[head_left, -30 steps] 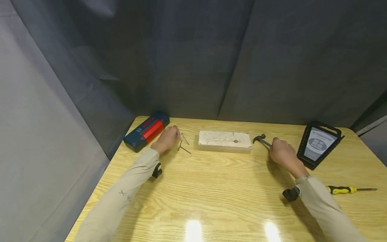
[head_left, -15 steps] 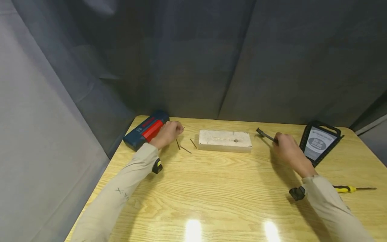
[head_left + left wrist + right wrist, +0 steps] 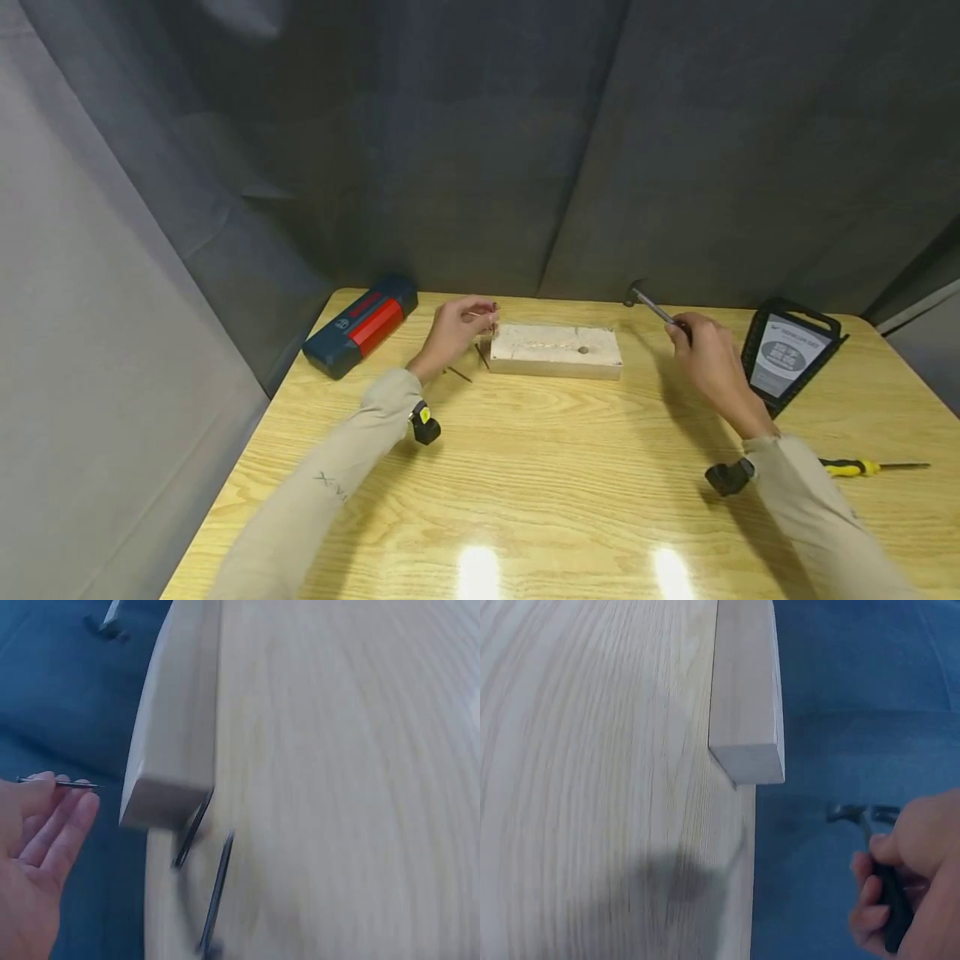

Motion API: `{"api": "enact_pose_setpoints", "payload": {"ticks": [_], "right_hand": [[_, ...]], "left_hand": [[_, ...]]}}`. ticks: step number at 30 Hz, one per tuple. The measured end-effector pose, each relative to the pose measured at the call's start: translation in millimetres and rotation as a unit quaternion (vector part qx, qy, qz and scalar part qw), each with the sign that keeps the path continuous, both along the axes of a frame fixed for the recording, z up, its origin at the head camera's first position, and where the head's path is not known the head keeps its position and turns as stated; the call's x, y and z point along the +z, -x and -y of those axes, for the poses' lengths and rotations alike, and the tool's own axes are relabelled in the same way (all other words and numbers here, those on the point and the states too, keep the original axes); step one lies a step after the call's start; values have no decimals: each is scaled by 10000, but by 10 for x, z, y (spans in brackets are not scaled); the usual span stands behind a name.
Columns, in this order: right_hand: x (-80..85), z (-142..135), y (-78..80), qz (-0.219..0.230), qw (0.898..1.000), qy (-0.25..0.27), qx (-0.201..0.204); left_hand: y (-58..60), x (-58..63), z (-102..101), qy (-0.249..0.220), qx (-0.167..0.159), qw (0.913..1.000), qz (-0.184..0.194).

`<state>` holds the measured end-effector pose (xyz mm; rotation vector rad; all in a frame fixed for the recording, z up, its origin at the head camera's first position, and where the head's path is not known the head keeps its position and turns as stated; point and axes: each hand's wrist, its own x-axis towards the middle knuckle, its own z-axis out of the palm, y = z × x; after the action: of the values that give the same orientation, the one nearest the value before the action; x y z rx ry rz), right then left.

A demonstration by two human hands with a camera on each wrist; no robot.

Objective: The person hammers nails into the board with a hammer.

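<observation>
My left hand (image 3: 452, 335) is just off the left end of a pale wooden block (image 3: 525, 353). Its thumb and fingertips pinch a nail (image 3: 69, 784), lying level in the left wrist view. On the right, my right hand (image 3: 705, 354) grips a small claw hammer (image 3: 654, 307) by its dark handle (image 3: 897, 911), the head raised off the table. The block's top has a dark round spot and a rough line of marks. Beside its left end lie two more nails, a nearer one (image 3: 217, 891) and one (image 3: 193, 829) by the block's corner.
A blue and red case (image 3: 360, 327) lies at the table's back left. A black case with a white label (image 3: 787, 357) lies at the right, with a yellow and black screwdriver (image 3: 862, 468) in front. Dark cloth (image 3: 480, 167) hangs behind the wooden table (image 3: 525, 467).
My left hand has picked up a nail and carried it right to the block's left end. My right hand has lifted the hammer, its head now higher and farther back.
</observation>
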<state>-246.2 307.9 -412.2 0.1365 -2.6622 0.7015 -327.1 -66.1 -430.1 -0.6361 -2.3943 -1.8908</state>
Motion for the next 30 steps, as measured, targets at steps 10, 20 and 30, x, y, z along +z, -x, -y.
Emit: {"api": "enact_pose_setpoints", "payload": {"ticks": [10,20,30], "right_hand": [[5,250,52,-92,9961,585,654],[85,346,-10,-85,9924,731,984],[106,246,33,-126,9900,735,1201]], "left_hand": [[-67,-152,-374,-160,-562,9982,-111],[-61,-217,-531,-402,-363,9979,-356],[-107,-271,-880,-323,-524,9971,-438]]}}
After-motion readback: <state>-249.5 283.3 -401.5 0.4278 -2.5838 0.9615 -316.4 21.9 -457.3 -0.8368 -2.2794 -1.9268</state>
